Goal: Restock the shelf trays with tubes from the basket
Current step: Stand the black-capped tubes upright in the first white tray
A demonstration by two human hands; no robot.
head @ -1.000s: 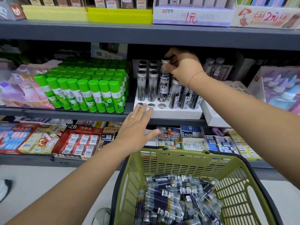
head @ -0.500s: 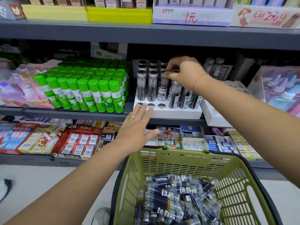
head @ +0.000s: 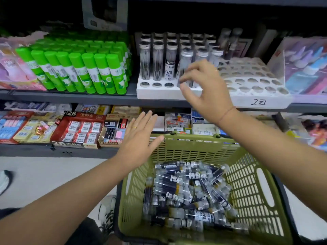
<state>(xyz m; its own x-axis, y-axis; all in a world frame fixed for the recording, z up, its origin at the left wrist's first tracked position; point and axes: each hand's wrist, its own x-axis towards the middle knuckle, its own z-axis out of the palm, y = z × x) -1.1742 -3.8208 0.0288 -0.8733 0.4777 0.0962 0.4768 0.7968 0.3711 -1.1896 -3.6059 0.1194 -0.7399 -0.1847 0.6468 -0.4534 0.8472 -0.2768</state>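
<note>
Grip is gone from the right hand (head: 207,92). Half a second ago it pinched the cap of a clear, silver-capped plastic tube (head: 170,66) in the white cardboard tray with round holes (head: 159,93). Now its fingers hang loosely curled and apart, holding nothing, lower in front of the tray, and that labelled tube stands upright in its hole among the others. The left hand (head: 139,138) stays flat, fingers straight, just beside the rim of the olive-green slotted plastic basket (head: 194,149), where a heap of the same tubes (head: 187,191) lies. The view has tipped downward, and the top shelf is out of sight.

The tray sits on a grey metal shelf (head: 70,98), beside bright green glue sticks (head: 85,71) and a second white holed tray (head: 256,101). Below, a red box of wrapped erasers (head: 77,129) sits above a pale floor (head: 44,174).
</note>
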